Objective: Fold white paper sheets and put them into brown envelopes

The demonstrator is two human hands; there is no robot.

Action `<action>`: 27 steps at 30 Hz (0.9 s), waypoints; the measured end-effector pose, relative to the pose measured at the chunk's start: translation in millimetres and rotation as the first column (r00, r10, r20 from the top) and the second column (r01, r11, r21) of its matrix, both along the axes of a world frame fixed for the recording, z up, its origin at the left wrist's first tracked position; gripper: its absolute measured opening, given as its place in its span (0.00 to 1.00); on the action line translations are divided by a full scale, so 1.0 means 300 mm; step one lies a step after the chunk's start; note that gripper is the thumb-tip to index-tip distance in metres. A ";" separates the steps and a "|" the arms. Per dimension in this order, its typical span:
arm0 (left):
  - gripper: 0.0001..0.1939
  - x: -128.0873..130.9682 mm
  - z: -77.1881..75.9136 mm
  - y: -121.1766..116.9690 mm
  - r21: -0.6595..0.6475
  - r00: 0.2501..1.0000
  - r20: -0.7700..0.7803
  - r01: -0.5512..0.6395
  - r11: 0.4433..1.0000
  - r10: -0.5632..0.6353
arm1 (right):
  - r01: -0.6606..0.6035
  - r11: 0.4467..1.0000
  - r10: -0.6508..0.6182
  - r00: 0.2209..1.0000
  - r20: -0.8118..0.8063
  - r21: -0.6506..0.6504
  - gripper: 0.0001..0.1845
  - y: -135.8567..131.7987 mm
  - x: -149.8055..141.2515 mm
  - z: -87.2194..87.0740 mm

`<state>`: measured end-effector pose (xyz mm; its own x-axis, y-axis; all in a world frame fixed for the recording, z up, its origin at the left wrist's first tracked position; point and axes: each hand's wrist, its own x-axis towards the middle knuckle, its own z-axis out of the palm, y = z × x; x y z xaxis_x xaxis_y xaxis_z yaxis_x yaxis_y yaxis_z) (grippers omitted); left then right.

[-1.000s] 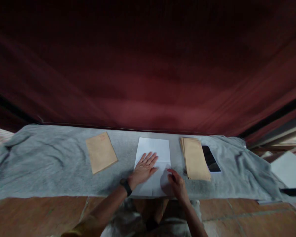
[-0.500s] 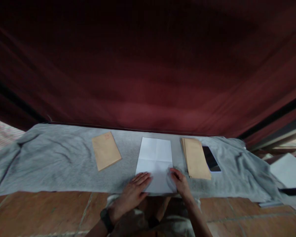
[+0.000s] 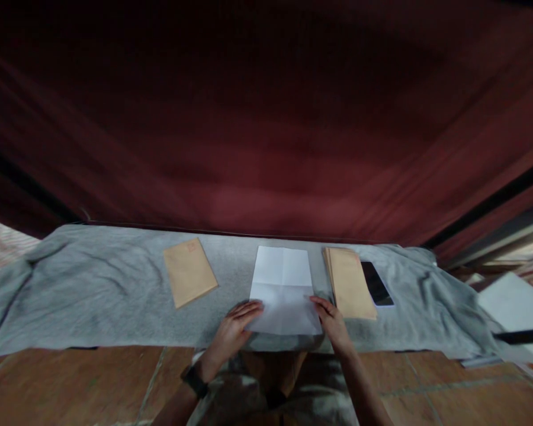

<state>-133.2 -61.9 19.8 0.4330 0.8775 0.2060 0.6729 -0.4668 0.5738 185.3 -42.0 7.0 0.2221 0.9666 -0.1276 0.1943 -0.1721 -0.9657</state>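
A white sheet of paper (image 3: 284, 272) with a cross of fold creases lies in front of me on a grey cloth. Its near part looks raised a little off the cloth. My left hand (image 3: 234, 326) is closed on the sheet's lower left edge, fingers on top and the thumb mostly hidden. At the right edge, my right hand (image 3: 332, 319) pinches the paper between thumb and fingers. Close beside that hand lies a stack of brown envelopes (image 3: 350, 284).
A single brown envelope (image 3: 190, 273) lies to the left. Right of the stack is a smartphone (image 3: 376, 284), on the grey cloth (image 3: 106, 284) covering the narrow table. A dark red curtain (image 3: 266, 148) hangs behind. White paper (image 3: 515, 305) is at the far right.
Both hands have taken hold of the sheet's side edges, where the left hand lay flatter before. The near edge of the paper has risen and shifted slightly away from me.
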 end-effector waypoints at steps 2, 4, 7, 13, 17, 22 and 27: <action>0.23 -0.006 0.003 0.001 -0.005 0.993 0.098 -0.064 0.998 0.064 | -0.047 0.997 0.040 0.995 -0.093 -0.066 0.23 -0.015 0.009 0.014; 0.13 -0.010 0.014 -0.002 -0.036 0.969 0.201 -0.138 0.990 0.142 | -0.092 0.992 0.073 0.978 -0.195 -0.089 0.24 -0.033 0.015 0.021; 0.11 -0.007 0.052 -0.004 -0.133 0.913 0.325 -0.216 0.967 0.249 | -0.127 0.992 0.120 0.970 -0.211 -0.020 0.22 -0.045 0.016 0.021; 0.18 0.031 0.123 0.081 -0.300 0.723 0.484 -0.394 0.869 0.494 | -0.148 0.978 0.114 0.969 0.218 0.145 0.16 0.009 -0.019 0.022; 0.25 0.066 0.112 0.203 -0.331 0.584 0.611 -0.425 0.843 0.535 | -0.121 0.976 0.037 0.911 0.410 0.180 0.18 0.060 -0.053 0.025; 0.36 0.091 0.057 0.313 -0.312 0.592 0.575 -0.479 0.820 0.565 | -0.118 0.967 -0.043 0.795 0.604 0.224 0.16 0.101 -0.085 0.005; 0.32 0.101 -0.005 0.337 -0.244 0.681 0.417 -0.554 0.796 0.602 | -0.147 0.965 -0.075 0.644 0.762 0.219 0.13 0.116 -0.086 -0.030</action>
